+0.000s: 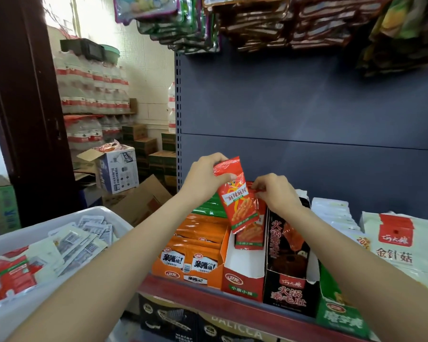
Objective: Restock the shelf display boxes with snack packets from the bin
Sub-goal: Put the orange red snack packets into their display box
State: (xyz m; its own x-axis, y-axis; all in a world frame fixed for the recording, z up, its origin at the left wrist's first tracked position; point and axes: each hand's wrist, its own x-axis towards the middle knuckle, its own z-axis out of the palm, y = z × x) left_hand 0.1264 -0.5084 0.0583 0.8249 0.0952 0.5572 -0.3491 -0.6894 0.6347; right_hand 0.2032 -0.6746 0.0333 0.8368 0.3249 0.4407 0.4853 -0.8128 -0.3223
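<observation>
Red packet [235,193] is pinched at its top by the left hand [203,178] above the red box [242,280], while the right hand [274,193] pinches a second packet [250,236] standing at the box's back. Filling looks barely begun; next, I judge, the lifted packet must slide down in front. Two red packets at the box, one bin [109,215] at left holding many more, four boxes along the shelf [208,299] front.

Red snack packet [236,193] held tilted above red display box [242,280]

Shelf [208,296], red front edge. On it, left to right, touching: orange box [183,270], red box [242,280], black box [288,290], green box [341,314], then white packets [400,250] standing upright at right.
</observation>
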